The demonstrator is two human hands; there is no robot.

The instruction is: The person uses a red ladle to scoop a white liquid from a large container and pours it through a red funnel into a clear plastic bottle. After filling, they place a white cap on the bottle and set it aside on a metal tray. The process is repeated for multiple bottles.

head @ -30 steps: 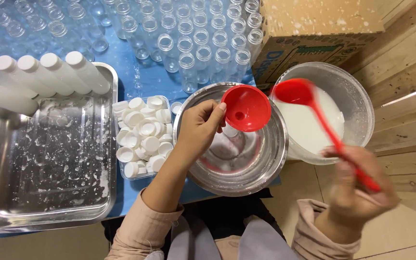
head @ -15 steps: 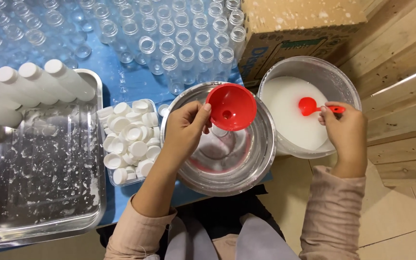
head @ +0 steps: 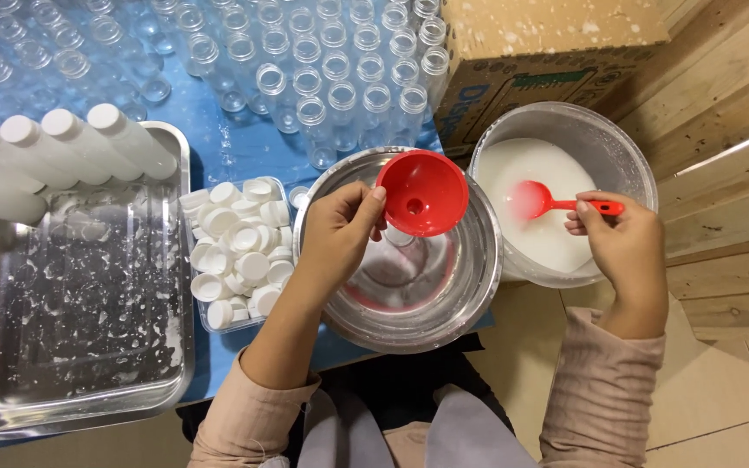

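My left hand (head: 340, 225) holds a red funnel (head: 422, 192) by its rim over a steel bowl (head: 357, 321); a clear bottle stands under the funnel's spout inside that bowl. My right hand (head: 619, 238) grips the handle of a red ladle (head: 548, 201), whose scoop is sunk in white liquid (head: 539, 234) in a second steel bowl (head: 626, 152) to the right.
A clear tub of white caps (head: 237, 251) sits left of the bowl. A wet steel tray (head: 71, 303) lies at the left with filled white capped bottles (head: 62, 147) across its top. Several empty clear bottles (head: 305, 61) stand behind. A cardboard box (head: 548, 52) is at the back right.
My right hand has brought the ladle from above the bowl's edge down into the white liquid. The left hand still holds the funnel in place.
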